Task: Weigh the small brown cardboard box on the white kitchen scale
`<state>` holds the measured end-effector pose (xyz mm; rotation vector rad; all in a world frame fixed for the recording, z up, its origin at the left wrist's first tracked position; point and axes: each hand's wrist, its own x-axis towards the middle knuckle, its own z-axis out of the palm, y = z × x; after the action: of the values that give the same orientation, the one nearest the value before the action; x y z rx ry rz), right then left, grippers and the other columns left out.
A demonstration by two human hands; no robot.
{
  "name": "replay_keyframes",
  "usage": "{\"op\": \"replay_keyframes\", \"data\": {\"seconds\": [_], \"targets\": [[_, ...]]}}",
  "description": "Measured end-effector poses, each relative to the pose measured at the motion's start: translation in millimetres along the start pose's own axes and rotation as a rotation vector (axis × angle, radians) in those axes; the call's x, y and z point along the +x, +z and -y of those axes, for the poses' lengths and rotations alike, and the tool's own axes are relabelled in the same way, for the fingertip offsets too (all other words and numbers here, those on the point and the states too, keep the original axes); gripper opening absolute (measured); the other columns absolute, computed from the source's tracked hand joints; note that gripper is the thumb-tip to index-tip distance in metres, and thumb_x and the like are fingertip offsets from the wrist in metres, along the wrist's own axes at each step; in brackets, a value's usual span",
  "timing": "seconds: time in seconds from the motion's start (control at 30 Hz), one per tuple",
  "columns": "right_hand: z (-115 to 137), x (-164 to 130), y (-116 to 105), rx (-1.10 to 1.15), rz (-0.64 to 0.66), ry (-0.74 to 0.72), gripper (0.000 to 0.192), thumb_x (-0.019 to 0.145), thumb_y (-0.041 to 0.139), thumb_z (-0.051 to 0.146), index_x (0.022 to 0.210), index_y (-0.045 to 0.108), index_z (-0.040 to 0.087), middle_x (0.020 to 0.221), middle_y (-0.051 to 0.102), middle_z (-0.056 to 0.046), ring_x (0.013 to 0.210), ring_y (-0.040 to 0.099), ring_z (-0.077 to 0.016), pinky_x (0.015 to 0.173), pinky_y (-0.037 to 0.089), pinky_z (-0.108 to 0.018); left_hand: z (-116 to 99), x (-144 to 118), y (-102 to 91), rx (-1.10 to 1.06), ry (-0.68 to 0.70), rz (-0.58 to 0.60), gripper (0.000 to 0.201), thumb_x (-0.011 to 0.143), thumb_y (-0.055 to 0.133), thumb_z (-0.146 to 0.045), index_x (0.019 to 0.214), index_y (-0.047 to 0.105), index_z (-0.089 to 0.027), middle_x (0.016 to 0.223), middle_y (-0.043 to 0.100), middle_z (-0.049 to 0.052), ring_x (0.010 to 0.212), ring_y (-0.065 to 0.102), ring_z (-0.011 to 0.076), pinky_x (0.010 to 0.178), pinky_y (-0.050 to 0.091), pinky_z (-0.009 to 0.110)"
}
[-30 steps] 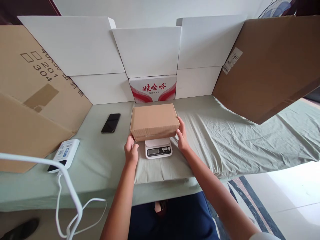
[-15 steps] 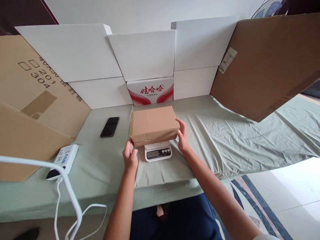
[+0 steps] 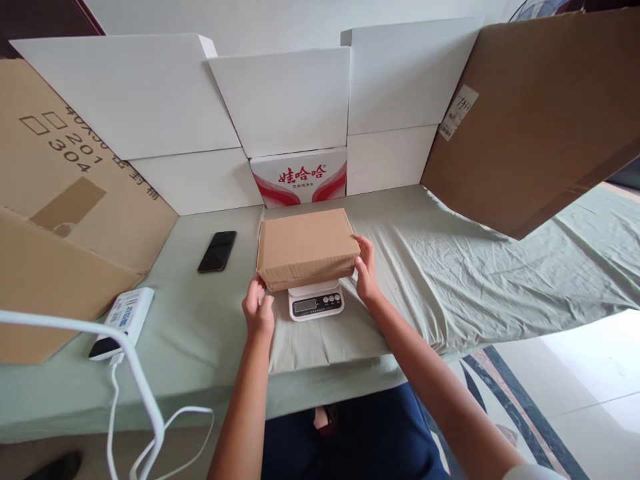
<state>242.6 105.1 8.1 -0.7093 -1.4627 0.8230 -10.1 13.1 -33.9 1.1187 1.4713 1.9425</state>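
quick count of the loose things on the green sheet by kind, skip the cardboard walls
brown cardboard box, sitting on the scale between both hands: 1
white kitchen scale: 1
black phone: 1
white power bank with cable: 1
total: 4

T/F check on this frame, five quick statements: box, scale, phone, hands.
1. The brown cardboard box sits over the white scale. True.
2. The black phone lies right of the box. False: it lies to its left.
3. The right hand touches the box's right end. True.
4. The left hand rests on the phone. False: it is at the box's near-left corner.
5. The scale's display is covered by the box. False: display and buttons show in front.
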Motion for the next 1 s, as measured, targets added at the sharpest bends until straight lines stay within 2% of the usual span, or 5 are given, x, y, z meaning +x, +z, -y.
{"op": "replay_keyframes", "data": {"seconds": [0.27, 0.47, 0.7, 1.0], "targets": [[-2.9, -1.0, 1.3, -0.012, -0.025, -0.005, 0.054, 0.099, 0.044, 0.066, 0.143, 0.046, 0.036, 0.148, 0.052, -0.008, 0.139, 0.051, -0.0330, 0.117, 0.043, -0.053, 0.6, -0.7, -1.1, -0.003, 0.023, 0.014, 0.068, 0.071, 0.061, -0.021, 0.139, 0.064, -0.013, 0.136, 0.070, 0.018, 0.132, 0.064, 0.0368, 0.114, 0.049, 0.050], [-3.9, 1.6, -0.3, -0.024, -0.050, -0.013, 0.056, 0.100, 0.042, 0.065, 0.148, 0.045, 0.035, 0.154, 0.049, -0.009, 0.141, 0.050, -0.0321, 0.117, 0.044, -0.053, 0.2, -0.6, 0.0, -0.002, 0.034, -0.021, 0.073, 0.072, 0.062, -0.023, 0.144, 0.061, -0.014, 0.143, 0.066, 0.019, 0.138, 0.060, 0.0377, 0.117, 0.047, 0.051], [3.0, -0.4, -0.6, -0.087, -0.008, -0.043, 0.055, 0.102, 0.039, 0.065, 0.147, 0.049, 0.035, 0.151, 0.052, -0.008, 0.144, 0.048, -0.0321, 0.117, 0.044, -0.053, 1.8, -1.7, -1.6, -0.005, 0.015, 0.025, 0.070, 0.072, 0.059, -0.020, 0.142, 0.064, -0.013, 0.137, 0.070, 0.016, 0.133, 0.064, 0.0365, 0.115, 0.049, 0.049], [2.3, -1.2, -0.9, -0.109, -0.017, 0.012, 0.059, 0.101, 0.041, 0.068, 0.146, 0.050, 0.031, 0.151, 0.054, -0.010, 0.144, 0.049, -0.0329, 0.119, 0.042, -0.055, -2.1, -2.0, 0.4, 0.024, -0.017, 0.027, 0.068, 0.070, 0.058, -0.021, 0.136, 0.067, -0.014, 0.128, 0.074, 0.013, 0.127, 0.066, 0.0354, 0.111, 0.052, 0.047]]}}
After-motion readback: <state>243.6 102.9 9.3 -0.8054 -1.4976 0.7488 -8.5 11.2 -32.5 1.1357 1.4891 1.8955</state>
